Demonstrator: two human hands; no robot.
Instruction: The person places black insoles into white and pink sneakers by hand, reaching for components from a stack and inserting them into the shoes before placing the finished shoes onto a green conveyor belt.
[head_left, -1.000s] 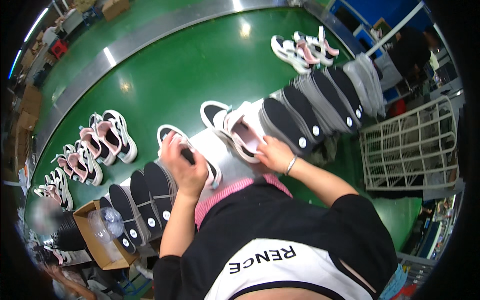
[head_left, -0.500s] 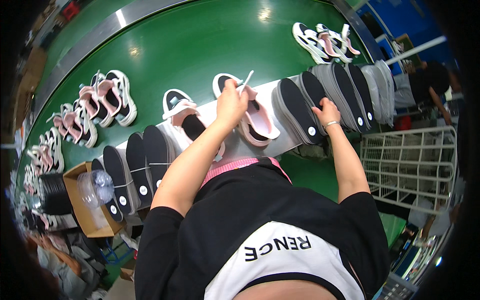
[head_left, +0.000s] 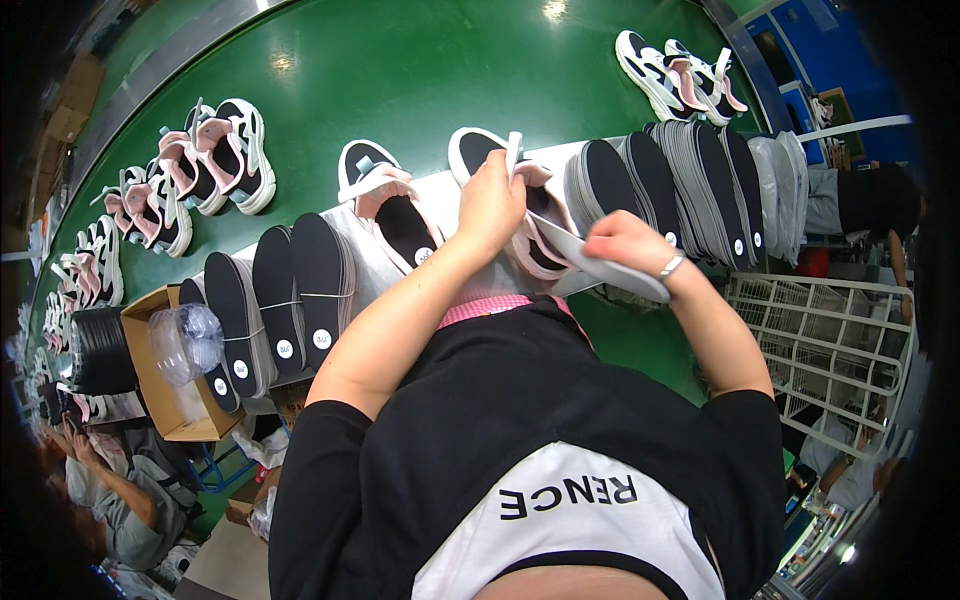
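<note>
A white, black and pink sneaker [head_left: 472, 152] stands in front of me on the pale ledge, its toe pointing away. My left hand [head_left: 490, 208] is closed on the sneaker's upper near the tongue and a pale strap. Between the fingers of my right hand [head_left: 630, 243] is an insole [head_left: 628, 279], tilted with its grey underside showing. The insole's far end reaches into the sneaker's opening. Left of it stands a matching sneaker [head_left: 362, 160], with a black insole [head_left: 402, 228] bearing a round white label inside it.
Stacks of black-topped insoles stand to the right [head_left: 705, 190] and left [head_left: 270, 300]. Several sneakers [head_left: 230, 150] are lined up at left, with another pair [head_left: 680, 80] far right. A cardboard box [head_left: 150, 370] holds clear plastic pieces. A white wire rack [head_left: 820, 340] stands at right; other people are nearby.
My right hand has lifted an insole from the right-hand stack and moved it left to the sneaker. My left hand stays on the sneaker. The view has shifted slightly.
</note>
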